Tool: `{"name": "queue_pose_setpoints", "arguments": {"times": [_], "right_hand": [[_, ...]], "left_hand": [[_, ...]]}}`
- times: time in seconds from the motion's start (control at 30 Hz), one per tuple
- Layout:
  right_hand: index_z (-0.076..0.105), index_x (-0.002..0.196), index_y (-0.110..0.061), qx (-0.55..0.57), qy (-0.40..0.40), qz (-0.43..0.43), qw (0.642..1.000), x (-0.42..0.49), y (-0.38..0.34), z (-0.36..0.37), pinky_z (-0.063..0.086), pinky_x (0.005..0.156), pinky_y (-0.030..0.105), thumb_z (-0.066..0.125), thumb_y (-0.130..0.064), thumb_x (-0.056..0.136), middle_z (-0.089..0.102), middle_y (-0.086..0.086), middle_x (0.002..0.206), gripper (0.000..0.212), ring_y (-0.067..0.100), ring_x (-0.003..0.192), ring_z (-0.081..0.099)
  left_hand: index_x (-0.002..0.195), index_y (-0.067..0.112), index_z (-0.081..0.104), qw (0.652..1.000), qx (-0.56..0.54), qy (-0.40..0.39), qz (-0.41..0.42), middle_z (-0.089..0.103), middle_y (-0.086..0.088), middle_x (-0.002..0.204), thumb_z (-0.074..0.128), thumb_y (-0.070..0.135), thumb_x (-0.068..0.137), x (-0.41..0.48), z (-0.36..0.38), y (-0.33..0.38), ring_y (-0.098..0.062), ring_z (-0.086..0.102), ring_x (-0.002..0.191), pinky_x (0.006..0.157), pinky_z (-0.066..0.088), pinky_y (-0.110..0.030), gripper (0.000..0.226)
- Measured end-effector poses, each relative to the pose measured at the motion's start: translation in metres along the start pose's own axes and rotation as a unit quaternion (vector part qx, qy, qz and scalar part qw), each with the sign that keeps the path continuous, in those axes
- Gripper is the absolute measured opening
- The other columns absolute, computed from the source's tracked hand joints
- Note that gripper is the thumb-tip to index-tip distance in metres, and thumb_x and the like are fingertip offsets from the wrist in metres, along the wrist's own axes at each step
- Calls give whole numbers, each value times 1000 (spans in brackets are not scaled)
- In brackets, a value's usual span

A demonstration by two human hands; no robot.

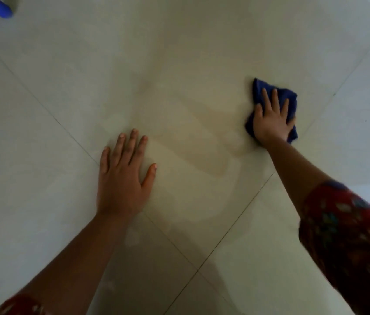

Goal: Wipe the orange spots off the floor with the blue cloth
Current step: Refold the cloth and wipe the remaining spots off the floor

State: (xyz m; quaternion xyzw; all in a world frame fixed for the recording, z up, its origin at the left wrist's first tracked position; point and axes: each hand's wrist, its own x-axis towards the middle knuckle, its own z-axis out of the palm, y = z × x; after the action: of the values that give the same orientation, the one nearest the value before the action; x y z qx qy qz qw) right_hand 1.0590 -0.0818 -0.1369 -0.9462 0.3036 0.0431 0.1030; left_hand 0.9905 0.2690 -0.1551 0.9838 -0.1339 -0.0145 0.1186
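Head view, and straight to the crumpled dark-blue cloth [292, 98]: it's down on the glossy pale cream tiled floor [179, 53], far right of the scene, pinned flat under the right hand [270, 119]. That hand lies palm-down on top, fingers straight and fanned apart, pressing rather than clutching. The cloth is bunched, its long axis running roughly near-to-far. One pointed corner pokes out at the far-left end and a smaller flap shows by the wrist at the near-right. Its whole middle is hidden under the palm, so the folds there can't be read.

Just left of the cloth, faint tan streaks [204, 155] curve across the tile between the two hands. They're washed-out and blurry, and whether they're orange residue or just damp sheen is hard to tell.

Further left, well apart from the cloth, the left hand [122, 178] rests flat on the floor, fingers straight and slightly spread, holding nothing. Thin dark grout lines [236, 223] cross diagonally beneath both arms.

A red patterned sleeve [350, 235] covers the right upper arm, cut off by the frame edge. Way off in the far-left corner, a bright blue rounded object [2, 6] is cropped and blurred beyond identifying.
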Motion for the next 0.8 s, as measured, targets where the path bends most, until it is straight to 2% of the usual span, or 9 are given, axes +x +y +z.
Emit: {"name": "queue_pose_setpoints", "arguments": {"times": [0.1, 0.2, 0.33, 0.4, 0.5, 0.57, 0.7, 0.77, 0.8], "right_hand": [[9, 152, -40, -4, -18, -55, 998, 36, -57, 5, -2, 117, 55, 22, -46, 101, 0, -10, 162, 53, 23, 149, -5], [12, 151, -40, -32, -38, -207, 977, 2, -104, 21, 3, 116, 56, 23, -46, 101, 4, -10, 162, 52, 23, 149, -2], [18, 151, -41, -74, -77, -492, 864, -97, -70, 32, 3, 116, 51, 18, -48, 99, 10, -12, 161, 52, 21, 149, 0], [18, 149, -43, -72, -70, -486, 868, -96, -35, 25, 6, 117, 53, 19, -48, 99, 10, -14, 160, 51, 19, 149, 3], [10, 149, -47, -51, -26, -268, 962, -57, -39, 16, 5, 116, 57, 17, -50, 99, 6, -14, 161, 50, 19, 149, -1], [8, 151, -44, -32, -26, -185, 982, -36, -82, 20, -2, 117, 56, 19, -49, 101, 0, -12, 162, 51, 21, 149, -6], [9, 152, -40, -44, -53, -295, 953, -59, -182, 40, -1, 115, 60, 22, -47, 102, 0, -9, 162, 53, 26, 149, -6], [13, 152, -40, -74, -57, -435, 896, -105, -200, 54, 2, 115, 60, 22, -46, 101, 4, -10, 162, 52, 27, 149, -3], [15, 151, -41, -92, -63, -518, 848, -129, -193, 56, 0, 115, 58, 22, -45, 100, 7, -11, 162, 51, 27, 149, -1]], "left_hand": [[153, 24, 20, 1000, -7, 6, 3, 13, 3, 162, 32, 48, 94, -1, 1, 0, -20, 10, 149, 120, 12, -44, 65], [153, 20, 20, 999, -35, 28, -5, 12, 1, 162, 34, 45, 94, -2, 0, 0, -19, 10, 149, 119, 13, -44, 66], [151, 8, 26, 994, -82, 57, -32, 18, -10, 160, 31, 40, 96, -1, 2, -3, -23, 14, 148, 119, 17, -45, 64], [149, 3, 28, 992, -96, 68, -49, 21, -15, 158, 27, 38, 97, 0, 3, -4, -26, 16, 148, 118, 17, -45, 62], [147, 2, 33, 992, -95, 79, -39, 25, -17, 157, 28, 33, 97, 1, 3, -4, -29, 20, 146, 117, 19, -48, 59], [145, 3, 37, 991, -101, 83, -32, 28, -16, 156, 30, 29, 96, 2, 4, -5, -29, 23, 145, 117, 20, -49, 57], [143, 5, 42, 979, -139, 123, -89, 32, -15, 154, 38, 19, 90, -3, -5, -6, -29, 28, 143, 115, 24, -47, 55], [144, 6, 40, 960, -167, 154, -166, 31, -14, 155, 42, 17, 86, -16, -17, -10, -29, 27, 143, 116, 24, -46, 59], [146, 7, 36, 951, -178, 155, -201, 28, -12, 157, 43, 17, 87, -24, -23, -14, -28, 24, 145, 117, 22, -45, 61]]}}
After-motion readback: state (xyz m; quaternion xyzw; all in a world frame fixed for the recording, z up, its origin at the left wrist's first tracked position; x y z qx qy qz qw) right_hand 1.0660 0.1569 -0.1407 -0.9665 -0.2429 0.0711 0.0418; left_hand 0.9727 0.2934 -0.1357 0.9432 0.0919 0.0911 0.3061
